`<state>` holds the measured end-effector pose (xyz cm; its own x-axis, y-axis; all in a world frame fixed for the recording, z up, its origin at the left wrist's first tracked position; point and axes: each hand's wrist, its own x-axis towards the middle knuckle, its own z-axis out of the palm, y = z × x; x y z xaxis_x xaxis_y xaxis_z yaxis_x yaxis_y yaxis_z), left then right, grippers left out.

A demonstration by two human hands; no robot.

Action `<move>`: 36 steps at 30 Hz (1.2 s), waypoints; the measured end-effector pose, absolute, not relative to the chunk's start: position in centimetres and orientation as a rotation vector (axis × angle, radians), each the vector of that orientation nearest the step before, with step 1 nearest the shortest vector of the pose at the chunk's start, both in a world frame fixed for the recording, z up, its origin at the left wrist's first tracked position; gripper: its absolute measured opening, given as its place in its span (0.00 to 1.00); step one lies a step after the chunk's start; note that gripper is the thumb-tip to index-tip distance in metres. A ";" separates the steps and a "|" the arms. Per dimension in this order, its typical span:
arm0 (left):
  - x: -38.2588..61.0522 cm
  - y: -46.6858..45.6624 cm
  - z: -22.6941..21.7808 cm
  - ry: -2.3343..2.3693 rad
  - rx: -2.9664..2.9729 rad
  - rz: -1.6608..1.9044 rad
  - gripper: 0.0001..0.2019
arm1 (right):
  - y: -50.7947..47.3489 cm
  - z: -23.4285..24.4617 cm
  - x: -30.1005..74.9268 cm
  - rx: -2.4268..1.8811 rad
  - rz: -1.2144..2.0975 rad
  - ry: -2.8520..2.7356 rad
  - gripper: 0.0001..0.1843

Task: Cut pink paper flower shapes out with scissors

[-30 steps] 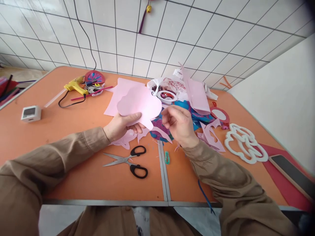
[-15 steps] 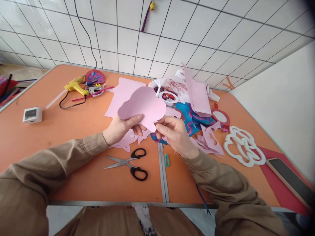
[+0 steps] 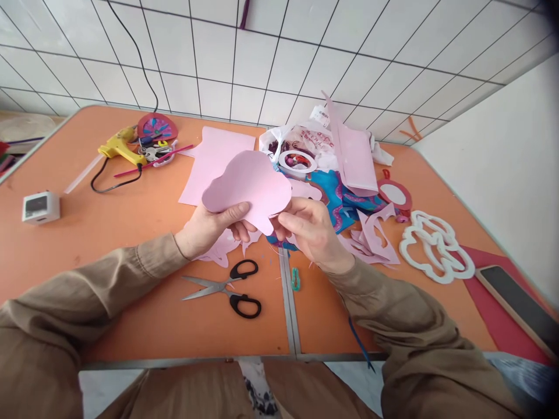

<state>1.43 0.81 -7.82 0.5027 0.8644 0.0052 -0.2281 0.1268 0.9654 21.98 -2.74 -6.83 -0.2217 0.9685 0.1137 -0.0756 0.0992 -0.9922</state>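
Head view: both hands (image 3: 209,227) (image 3: 312,230) grasp a pink cutout (image 3: 251,183); bag lettering (image 3: 318,138) seems illegible.

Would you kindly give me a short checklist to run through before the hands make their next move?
1. Left grip holding the pink cut-out: ok; the thumb lies on top.
2. Right grip pinching the cut-out: cannot tell; its fingers meet the lower right edge, but the contact is hidden.
3. Scissors closed: not ok; the blades stand apart.
4. Table free of offcuts near the work: not ok; pink scraps lie close to the left grip.
5. Yellow glue gun away from the hands: ok; it lies at the far left.
6. Glue gun cold: cannot tell.
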 end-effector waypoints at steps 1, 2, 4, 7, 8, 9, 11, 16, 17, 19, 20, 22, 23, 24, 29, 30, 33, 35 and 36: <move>1.4 0.8 -7.8 0.675 1.186 0.887 0.16 | -2.8 -6.9 21.9 -0.988 1.307 -1.380 0.10; 1.4 0.8 -7.8 0.671 1.188 0.883 0.16 | -2.8 -7.0 21.8 -1.005 1.301 -1.379 0.11; 1.4 0.8 -7.9 0.656 1.185 0.874 0.16 | -2.8 -7.1 21.7 -1.016 1.323 -1.357 0.12; 1.4 0.9 -8.0 0.645 1.181 0.868 0.17 | -2.9 -7.0 21.4 -0.999 1.385 -1.294 0.12; 1.4 0.9 -8.0 0.645 1.184 0.863 0.17 | -2.9 -6.9 21.3 -0.999 1.399 -1.277 0.12; 1.4 0.9 -8.1 0.645 1.186 0.857 0.17 | -2.9 -6.8 21.2 -1.000 1.414 -1.262 0.12; 1.4 1.0 -8.2 0.652 1.182 0.837 0.17 | -2.9 -6.5 21.0 -1.001 1.456 -1.232 0.12; 1.3 1.2 -8.5 0.663 1.116 0.781 0.20 | -2.7 -6.6 20.9 -0.999 1.540 -1.197 0.12; 1.4 1.2 -8.5 0.660 1.105 0.773 0.20 | -2.6 -6.7 21.0 -1.013 1.528 -1.213 0.12; 1.4 1.3 -8.3 0.670 1.087 0.785 0.21 | -2.7 -6.7 21.1 -1.069 1.484 -1.322 0.11; 1.4 1.4 -8.1 0.682 1.077 0.809 0.21 | -2.9 -6.6 21.1 -1.095 1.456 -1.435 0.10; 1.4 1.6 -7.6 0.705 1.056 0.872 0.21 | -3.6 -6.3 20.9 -1.096 1.372 -1.782 0.07; 1.4 1.7 -7.4 0.710 1.045 0.900 0.21 | -4.1 -6.1 20.7 -1.066 1.302 -1.994 0.05; 1.4 1.8 -7.2 0.710 1.036 0.923 0.21 | -4.6 -5.9 20.4 -1.022 1.204 -2.209 0.05; 1.3 1.8 -6.9 0.717 1.043 0.936 0.20 | -7.5 -6.2 18.6 -0.942 0.613 -2.979 0.13; 1.4 1.7 -6.9 0.722 1.051 0.929 0.21 | -7.9 -6.4 18.4 -0.954 0.543 -3.014 0.14; 1.5 1.5 -6.8 0.725 1.062 0.943 0.21 | -8.5 -6.8 18.1 -1.009 0.444 -3.057 0.14; 1.5 1.4 -6.6 0.726 1.074 0.976 0.21 | -8.6 -6.6 18.2 -1.022 0.440 -3.087 0.13; 1.5 1.5 -6.4 0.732 1.085 0.999 0.20 | -8.5 -6.4 18.4 -1.034 0.467 -3.085 0.13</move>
